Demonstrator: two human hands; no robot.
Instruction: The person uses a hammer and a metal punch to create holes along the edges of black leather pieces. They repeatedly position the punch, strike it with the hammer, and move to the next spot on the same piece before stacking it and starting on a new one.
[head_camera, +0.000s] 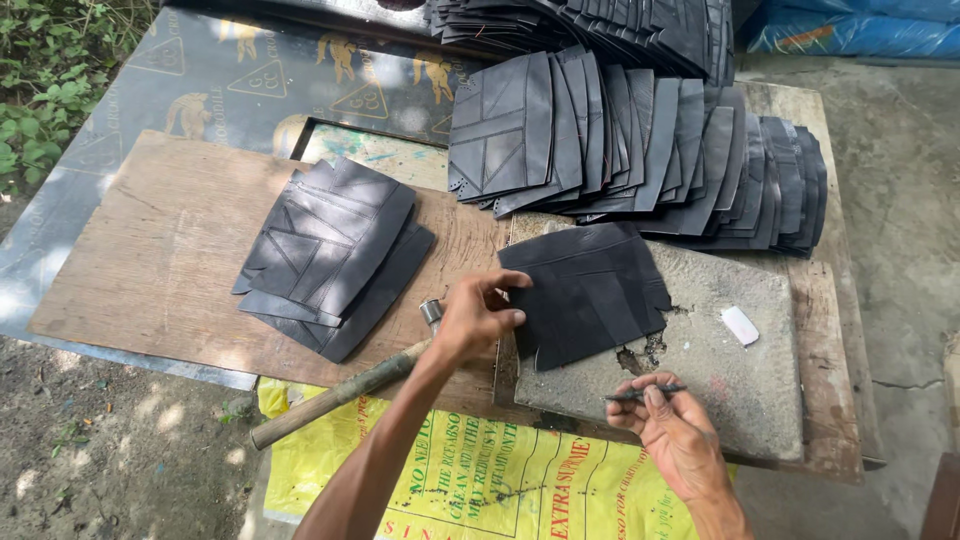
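1. At centre frame, the left hand (478, 318) is pressing a black sheet (590, 290) flat on a grey slab (740, 380), fingers spread on its left edge, likely to keep it from sliding.
2. At lower right, the right hand (672, 425) is pinching a thin dark punch (645, 393) between thumb and fingers, held level just off the slab.
3. A hammer (345, 392) is lying under the left forearm, close by.
4. Finished-looking sheets are piled at centre left (330, 250) and fanned across the top (640, 140) of the bench (160, 270).

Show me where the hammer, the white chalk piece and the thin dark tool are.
hammer (335, 395), head view, middle of wooden handle.
white chalk piece (740, 325), head view, its centre.
thin dark tool (640, 393), head view, its shaft.
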